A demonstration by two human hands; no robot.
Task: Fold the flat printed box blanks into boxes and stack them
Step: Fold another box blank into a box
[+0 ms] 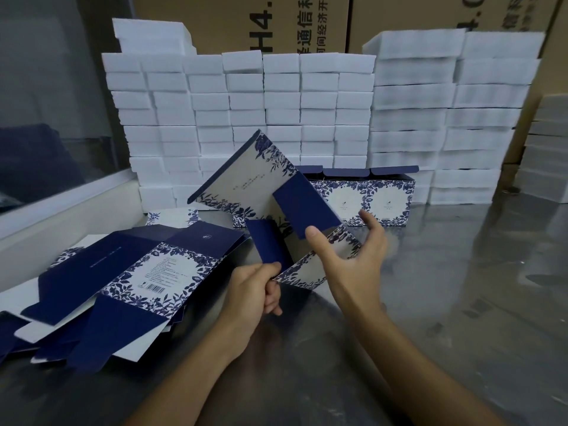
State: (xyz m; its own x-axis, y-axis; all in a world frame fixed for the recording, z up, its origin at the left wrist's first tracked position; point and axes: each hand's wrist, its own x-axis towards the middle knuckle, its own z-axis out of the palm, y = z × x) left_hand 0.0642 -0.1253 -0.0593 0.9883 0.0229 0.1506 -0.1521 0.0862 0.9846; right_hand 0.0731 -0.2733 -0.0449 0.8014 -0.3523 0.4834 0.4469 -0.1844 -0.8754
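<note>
left hand (256, 290): pinched navy flap of box blank (261, 182), held tilted above table (430, 302)
right hand (353, 253): fingers relaxed, cupping blank's underside
flat blanks (123, 281): piled left

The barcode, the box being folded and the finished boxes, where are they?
barcode (153, 288): head view, on its black stripes, on the top flat blank.
box being folded (242, 182): head view, on its pale upper panel.
finished boxes (387, 201): head view, on the front face of the rightmost one.
</note>
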